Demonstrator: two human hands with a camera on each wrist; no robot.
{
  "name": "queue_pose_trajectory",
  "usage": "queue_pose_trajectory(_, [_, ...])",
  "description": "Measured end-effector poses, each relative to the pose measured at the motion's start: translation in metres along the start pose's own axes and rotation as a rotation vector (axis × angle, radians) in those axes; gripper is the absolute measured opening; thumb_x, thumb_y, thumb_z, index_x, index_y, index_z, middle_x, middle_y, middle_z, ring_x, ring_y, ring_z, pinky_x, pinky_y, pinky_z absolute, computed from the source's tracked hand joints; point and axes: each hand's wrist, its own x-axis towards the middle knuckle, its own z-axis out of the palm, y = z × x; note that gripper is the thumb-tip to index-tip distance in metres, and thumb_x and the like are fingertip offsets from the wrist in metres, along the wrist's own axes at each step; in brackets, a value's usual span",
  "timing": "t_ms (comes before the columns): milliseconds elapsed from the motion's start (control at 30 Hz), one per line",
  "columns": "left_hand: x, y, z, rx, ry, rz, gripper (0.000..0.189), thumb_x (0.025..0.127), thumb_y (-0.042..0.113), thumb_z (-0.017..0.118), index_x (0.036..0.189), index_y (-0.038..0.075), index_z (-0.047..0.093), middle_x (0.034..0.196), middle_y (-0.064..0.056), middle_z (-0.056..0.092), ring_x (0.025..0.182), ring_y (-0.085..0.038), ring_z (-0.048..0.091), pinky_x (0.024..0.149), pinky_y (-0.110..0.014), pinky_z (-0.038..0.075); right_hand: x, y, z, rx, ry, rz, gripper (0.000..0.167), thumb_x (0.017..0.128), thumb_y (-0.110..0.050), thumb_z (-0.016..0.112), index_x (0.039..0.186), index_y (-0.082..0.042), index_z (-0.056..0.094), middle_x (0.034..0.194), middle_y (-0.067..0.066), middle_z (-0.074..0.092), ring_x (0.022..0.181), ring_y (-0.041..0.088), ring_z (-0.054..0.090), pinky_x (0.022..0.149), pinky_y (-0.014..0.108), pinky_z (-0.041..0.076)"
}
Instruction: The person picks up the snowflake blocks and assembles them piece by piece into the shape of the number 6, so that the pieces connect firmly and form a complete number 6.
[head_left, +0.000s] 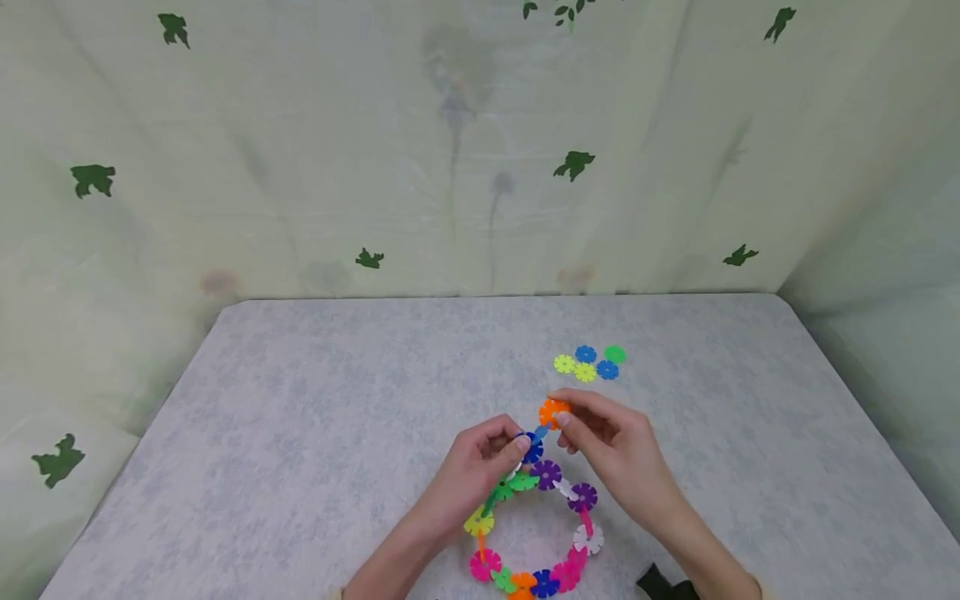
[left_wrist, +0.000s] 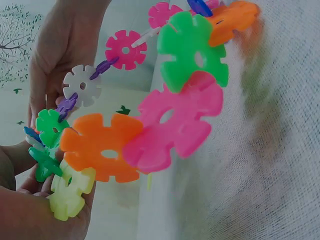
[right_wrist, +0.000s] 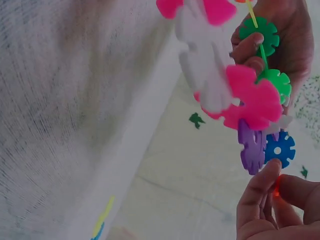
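A loop of notched plastic flower discs (head_left: 484,565), many colours slotted edge to edge, hangs below my hands. At its upper end my left hand (head_left: 477,460) pinches a dark blue disc (head_left: 534,450) between thumb and fingers. My right hand (head_left: 619,440) pinches an orange disc (head_left: 552,412), thumb in front. Between the two discs shows a lighter blue disc (head_left: 542,432), seen nearly edge-on. Green discs (head_left: 505,487) lead down from the left fingers, and a purple disc (head_left: 547,475) shows just below the dark blue one. In the left wrist view, a pink disc (left_wrist: 172,122) looms close.
Beyond the right hand, several loose discs lie in a cluster on the grey table (head_left: 337,400): yellow (head_left: 563,363), blue (head_left: 607,370) and green (head_left: 615,355). A black object (head_left: 663,583) sits by the right forearm. A pale curtain (head_left: 300,150) with leaf-green bird shapes rises behind the table.
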Motion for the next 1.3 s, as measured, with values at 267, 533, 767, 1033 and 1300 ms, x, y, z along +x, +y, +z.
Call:
queue_pose_trajectory(267, [0.005,-0.003,0.000,-0.108,0.006,-0.070,0.025,0.099,0.027,0.061,0.106,0.003,0.058,0.080,-0.004,0.059,0.072,-0.016,0.055,0.067,-0.026,0.046,0.006,0.013,-0.001,-0.018,-0.037,0.061,0.031,0.099,-0.015,0.061,0.129,-0.019,0.063,0.093,0.013,0.066,0.079,0.035,0.063,0.071,0.032,0.057])
queue_pose_trajectory(533, [0.013,-0.004,-0.012,0.005,-0.046,-0.081,0.035,0.101,0.036,0.055,0.128,0.013,0.058,0.079,-0.002,0.056,0.080,-0.020,0.053,0.077,-0.031,0.042,0.019,0.016,-0.001,0.047,-0.111,0.109,0.025,0.097,-0.017,0.063,0.121,-0.010,0.059,0.100,0.018,0.069,0.083,0.042,0.066,0.073,0.043,0.057])
queue_pose_trajectory(767, [0.027,-0.002,-0.020,0.041,-0.117,-0.063,0.033,0.100,0.039,0.055,0.116,0.011,0.063,0.075,-0.001,0.049,0.063,-0.017,0.042,0.058,-0.026,0.039,0.025,0.020,0.001,-0.015,-0.152,0.121,0.022,0.097,-0.017,0.065,0.119,-0.012,0.065,0.098,0.016,0.068,0.084,0.040,0.064,0.071,0.042,0.057])
queue_pose_trajectory(1033, [0.038,-0.001,-0.024,0.060,-0.115,-0.079,0.026,0.099,0.032,0.060,0.107,0.008,0.064,0.074,-0.002,0.052,0.051,-0.014,0.040,0.043,-0.023,0.041,0.024,0.036,-0.011,-0.112,-0.179,0.152,0.028,0.097,-0.023,0.066,0.121,-0.009,0.066,0.102,0.014,0.067,0.087,0.034,0.064,0.071,0.038,0.057])
queue_pose_trajectory(1300, [0.046,-0.001,-0.033,0.103,-0.113,-0.108,0.025,0.099,0.031,0.059,0.113,0.011,0.065,0.084,-0.002,0.056,0.059,-0.014,0.046,0.045,-0.025,0.048,0.035,0.062,-0.063,-0.270,-0.154,0.211,0.030,0.097,-0.021,0.064,0.121,-0.002,0.064,0.107,0.013,0.067,0.087,0.029,0.062,0.068,0.038,0.056])
